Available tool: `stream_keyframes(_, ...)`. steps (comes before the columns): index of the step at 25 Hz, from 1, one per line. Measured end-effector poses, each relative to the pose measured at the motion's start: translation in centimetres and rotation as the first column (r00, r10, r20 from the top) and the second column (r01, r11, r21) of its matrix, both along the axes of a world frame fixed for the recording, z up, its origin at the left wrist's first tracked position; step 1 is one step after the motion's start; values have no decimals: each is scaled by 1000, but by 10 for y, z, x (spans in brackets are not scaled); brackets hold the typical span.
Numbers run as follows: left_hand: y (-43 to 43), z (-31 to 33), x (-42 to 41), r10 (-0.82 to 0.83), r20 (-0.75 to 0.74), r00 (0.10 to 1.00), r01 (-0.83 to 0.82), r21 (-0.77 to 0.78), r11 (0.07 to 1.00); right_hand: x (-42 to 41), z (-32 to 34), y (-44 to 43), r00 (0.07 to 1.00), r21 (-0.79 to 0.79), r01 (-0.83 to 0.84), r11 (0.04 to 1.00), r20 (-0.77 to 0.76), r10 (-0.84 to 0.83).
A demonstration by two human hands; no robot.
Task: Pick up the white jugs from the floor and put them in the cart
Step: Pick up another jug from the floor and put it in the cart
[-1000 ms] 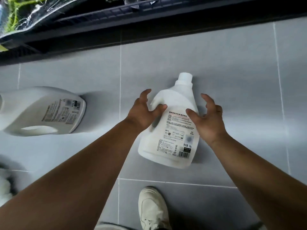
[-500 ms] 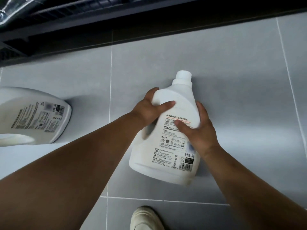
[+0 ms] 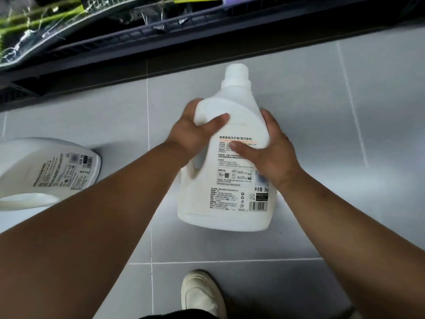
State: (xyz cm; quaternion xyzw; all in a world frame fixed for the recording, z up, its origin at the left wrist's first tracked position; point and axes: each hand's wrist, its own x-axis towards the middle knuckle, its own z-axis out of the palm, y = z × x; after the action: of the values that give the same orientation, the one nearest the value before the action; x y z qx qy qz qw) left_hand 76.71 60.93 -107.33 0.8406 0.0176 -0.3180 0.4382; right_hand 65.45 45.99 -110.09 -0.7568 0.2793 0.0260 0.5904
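Left edge cuts second jug (image 3: 46, 171), its label print unreadable, shelf goods (image 3: 34, 31) blurred

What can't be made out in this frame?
Head view:
- Cart: out of frame.
- Second jug: cap end cut off by the left edge.
- Held jug: label small print too small, blurred.
- Left hand and right hand: fingertips hidden behind the held jug.

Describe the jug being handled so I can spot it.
Over the grey floor below the dark shelf, look beyond the white shoe. That white jug is gripped by left hand and right hand, cap toward the shelf; the other jug lies untouched at left.
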Motion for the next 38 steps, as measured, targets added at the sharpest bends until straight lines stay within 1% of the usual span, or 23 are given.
stream_keyframes(3, -19, 93, 4, 0, 56, 998, 5, -89, 996, 7, 88, -24, 997, -38, -5, 999, 71, 7)
stream_keyframes(6, -40, 209, 9, 20, 127, 992, 2, -173, 985, 15, 202, -50, 991, -77, 12, 997, 132, -2)
stream_keyframes(9, -60, 322, 12, 13, 204, 979, 36, -236, 971, 18, 322, -73, 976, -89, 0, 996, 217, 19)
stream_keyframes(12, -84, 460, 7, 10, 294, 956, 76, -279, 957, 14, 463, -97, 960, -127, 11, 992, 279, 25)
stream_keyframes(13, -90, 491, 7, 12, 311, 950, 85, -298, 951, 12, 498, -103, 953, -152, 18, 988, 302, 29)
stream_keyframes(15, -105, 586, 4, -15, 366, 931, 148, -338, 930, 4, 595, -115, 939, -217, 69, 974, 345, 10)
stream_keyframes(17, -113, 663, 0, -41, 414, 909, 202, -352, 914, -5, 673, -121, 928, -234, 125, 964, 370, -30)
stream_keyframes(20, -130, 791, -11, -52, 499, 865, 295, -422, 857, -22, 791, -131, 879, -292, 183, 939, 476, -24)
stream_keyframes(23, -149, 894, -29, -69, 546, 835, 391, -500, 773, -45, 891, -142, 810, -341, 290, 894, 585, -40)
stream_keyframes(25, -162, 942, -43, -82, 575, 814, 439, -517, 735, -66, 940, -148, 763, -377, 367, 850, 645, -44)
stream_keyframes(27, -180, 984, -61, -99, 630, 771, 495, -493, 716, -91, 979, -159, 721, -383, 434, 815, 690, -60)
stream_keyframes(30, -218, 1023, -98, -116, 662, 741, 558, -510, 654, -132, 1010, -193, 683, -376, 495, 783, 726, -83)
stream_keyframes(34, -282, 1039, -157, -196, 653, 731, 631, -538, 559, -200, 1025, -246, 694, -408, 570, 714, 704, -152)
stream_keyframes(38, -363, 1044, -220, -278, 633, 723, 674, -556, 487, -273, 1031, -313, 670, -414, 632, 655, 717, -193)
